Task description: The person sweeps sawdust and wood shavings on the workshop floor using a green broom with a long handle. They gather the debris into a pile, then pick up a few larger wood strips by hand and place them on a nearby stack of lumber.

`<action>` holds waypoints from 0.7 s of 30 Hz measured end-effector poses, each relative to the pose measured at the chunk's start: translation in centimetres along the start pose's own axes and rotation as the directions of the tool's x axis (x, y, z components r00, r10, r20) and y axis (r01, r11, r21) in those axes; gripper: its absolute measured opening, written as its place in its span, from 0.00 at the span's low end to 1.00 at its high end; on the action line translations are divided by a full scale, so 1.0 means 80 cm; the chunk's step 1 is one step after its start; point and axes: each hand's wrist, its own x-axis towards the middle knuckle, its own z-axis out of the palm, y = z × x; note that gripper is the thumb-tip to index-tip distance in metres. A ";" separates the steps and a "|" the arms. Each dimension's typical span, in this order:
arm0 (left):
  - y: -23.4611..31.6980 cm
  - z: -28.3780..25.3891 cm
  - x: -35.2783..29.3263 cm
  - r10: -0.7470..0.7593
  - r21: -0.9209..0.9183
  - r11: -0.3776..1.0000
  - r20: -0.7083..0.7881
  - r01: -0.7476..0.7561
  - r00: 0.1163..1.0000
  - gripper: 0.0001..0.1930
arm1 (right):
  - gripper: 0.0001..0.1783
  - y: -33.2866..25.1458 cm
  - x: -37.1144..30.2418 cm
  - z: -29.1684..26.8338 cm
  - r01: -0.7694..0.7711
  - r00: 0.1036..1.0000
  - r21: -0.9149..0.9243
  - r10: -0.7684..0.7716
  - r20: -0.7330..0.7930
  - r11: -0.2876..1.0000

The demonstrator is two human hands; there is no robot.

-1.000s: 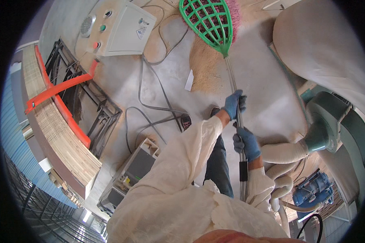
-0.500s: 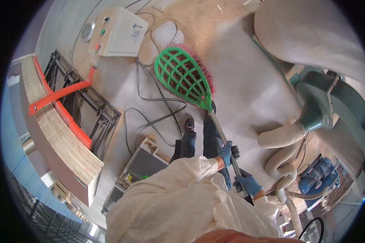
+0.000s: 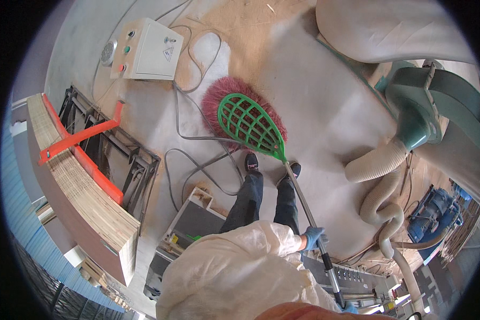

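A broom with a green lattice head [image 3: 252, 124], dark red bristles [image 3: 218, 98] and a long metal handle [image 3: 303, 200] reaches from the floor ahead of my feet to my body. My left hand [image 3: 313, 238], in a blue glove, is closed round the handle above its black grip section. Close to the handle's near end, my right hand [image 3: 350, 308] grips it, mostly hidden by my white clothing at the lower edge. The bristles rest on the dusty floor, where a dark cable [image 3: 197, 138] runs against them. My shoes [image 3: 252, 161] stand just behind the broom head.
Left, a stack of boards [image 3: 90, 186] sits by an orange bar [image 3: 82, 140] and a black metal frame [image 3: 138, 160]. A control box [image 3: 157, 50] stands ahead. To the right are a green blower [image 3: 413, 125], a ribbed hose [image 3: 376, 161] and a blue motor [image 3: 434, 213].
The broom head has come down onto the floor, its bristles now spreading beyond the lattice. Both hands have moved back toward my body, the right one to the handle's end.
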 end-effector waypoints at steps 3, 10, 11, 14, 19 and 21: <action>0.018 0.008 0.051 0.146 0.178 0.975 -0.078 -0.131 0.986 0.11 | 0.27 0.034 0.068 0.046 0.126 0.984 -0.095 -0.137 -0.111 0.987; 0.190 0.019 0.133 0.352 0.268 0.904 -0.027 -0.332 0.936 0.09 | 0.26 -0.027 0.205 0.080 0.296 0.955 0.294 -0.286 -0.077 0.909; 0.218 0.023 0.134 0.471 0.405 0.807 -0.002 -0.430 0.882 0.11 | 0.26 -0.055 0.219 0.078 0.222 0.970 0.398 -0.245 0.005 0.890; 0.372 0.028 0.119 0.561 0.938 -0.046 0.309 -0.344 0.768 0.12 | 0.24 -0.161 0.257 0.069 0.228 0.940 0.551 -0.329 0.091 0.803; 0.512 0.060 0.049 0.759 0.534 0.473 0.158 -0.701 0.632 0.10 | 0.23 -0.296 0.271 0.050 0.283 0.817 0.711 -0.551 0.173 0.644; 0.503 0.075 0.012 0.899 0.550 0.351 0.031 -0.758 0.438 0.16 | 0.23 -0.308 0.268 0.050 0.277 0.808 0.722 -0.561 0.182 0.634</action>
